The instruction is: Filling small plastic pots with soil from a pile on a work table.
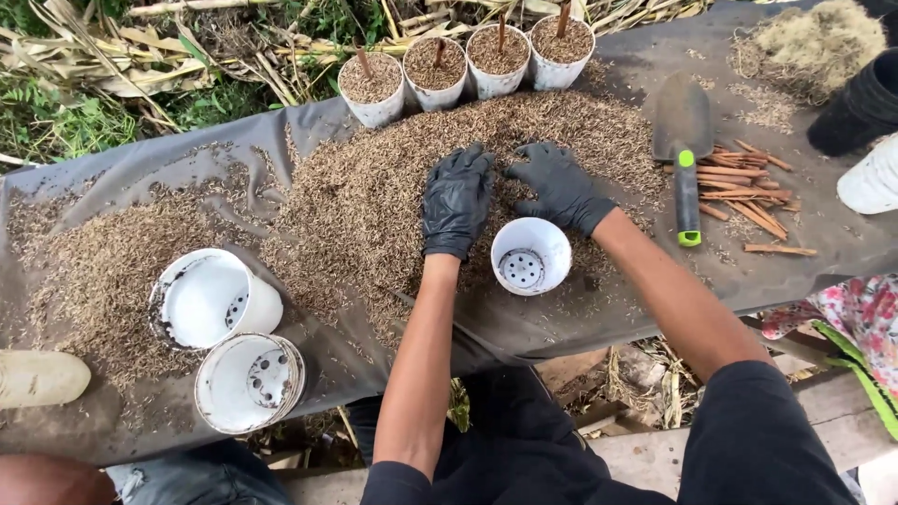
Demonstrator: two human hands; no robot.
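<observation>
— Where are the hands?

— Both wear black gloves and lie palm-down on the heap of brown husks [393, 187]. The left hand [456, 201] has its fingers extended and close together, pressed flat into the husks. The right hand [559, 185] has its fingers spread and slightly curled, tips sunk in the heap. Neither grips anything whole; they only touch loose husk.

— And the nearest pot?

— An empty white plastic pot [530, 255] stands upright just below the hands, between the two forearms, its perforated bottom showing.

— Any other containers?

— Two larger white pots [229, 341] lie tipped near the left edge of the dark sheet [580, 318], dirty inside. Along the far edge four filled white pots [468, 64] stand in a row, each packed with husk and holding an upright brown stick.

— What's to the right?

— A trowel [685, 150] with a dull metal blade and a black-and-green handle, lying beside a scatter of reddish-brown cuttings [748, 187]. Further off, a pile of pale fibre [809, 42] and a black pot [861, 108].

— Surface texture?

— The sheet is smooth and grey; the husks are dry, fine and grainy.
</observation>
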